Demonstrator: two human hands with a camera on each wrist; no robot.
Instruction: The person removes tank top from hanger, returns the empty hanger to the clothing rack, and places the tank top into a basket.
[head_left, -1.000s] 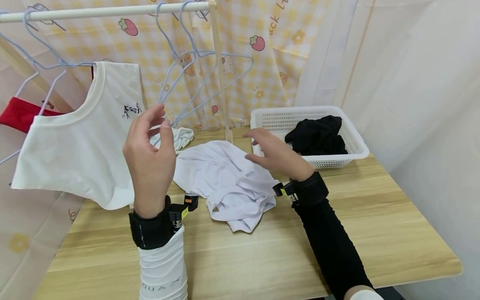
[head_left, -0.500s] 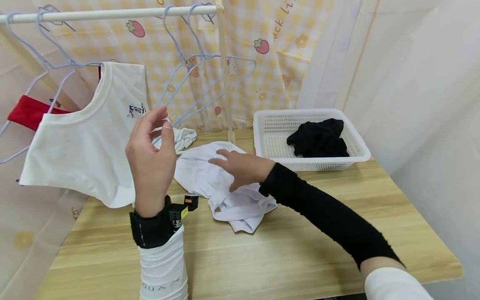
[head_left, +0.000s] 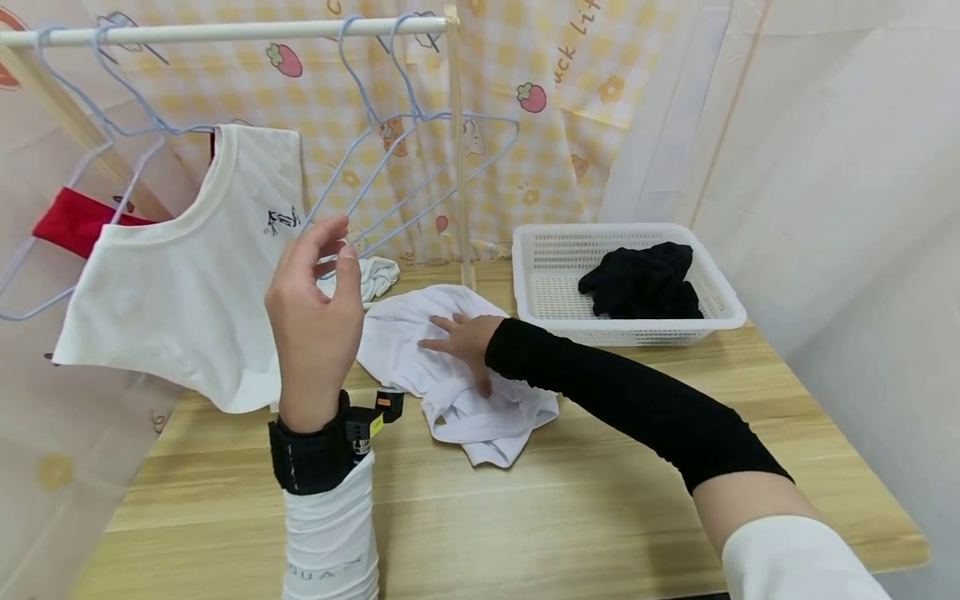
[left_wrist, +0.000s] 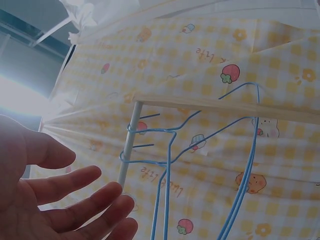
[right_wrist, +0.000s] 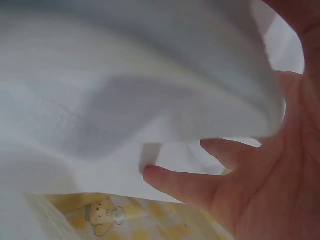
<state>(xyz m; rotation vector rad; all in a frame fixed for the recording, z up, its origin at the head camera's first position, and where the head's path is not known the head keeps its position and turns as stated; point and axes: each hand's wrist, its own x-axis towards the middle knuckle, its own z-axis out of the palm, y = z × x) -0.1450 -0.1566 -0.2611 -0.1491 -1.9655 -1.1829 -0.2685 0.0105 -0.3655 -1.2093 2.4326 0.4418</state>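
A crumpled white garment [head_left: 397, 325] lies on the table's middle. My right hand [head_left: 474, 343] is on it, palm down with fingers spread. In the right wrist view, white cloth [right_wrist: 45, 120] fills much of the frame, and the fingertips of the right hand [right_wrist: 270, 175] touch it without visibly pinching. My left hand [head_left: 315, 325] is raised in front of the rack, its fingers loosely bent. The left wrist view shows the left hand [left_wrist: 65, 200] holding nothing, with bare blue hangers [left_wrist: 167, 200] beyond it.
A rack's white rod [head_left: 225, 32] carries a white sleeveless top [head_left: 180, 292] and a red garment [head_left: 75, 221] at left. A white basket [head_left: 630, 335] with a black garment [head_left: 641, 287] stands at back right. A pale crumpled cloth [head_left: 377, 277] lies under the hangers.
My right hand has moved left from beside the basket and down onto the white garment. The left hand has stayed raised in nearly the same place. The head view has shifted slightly.
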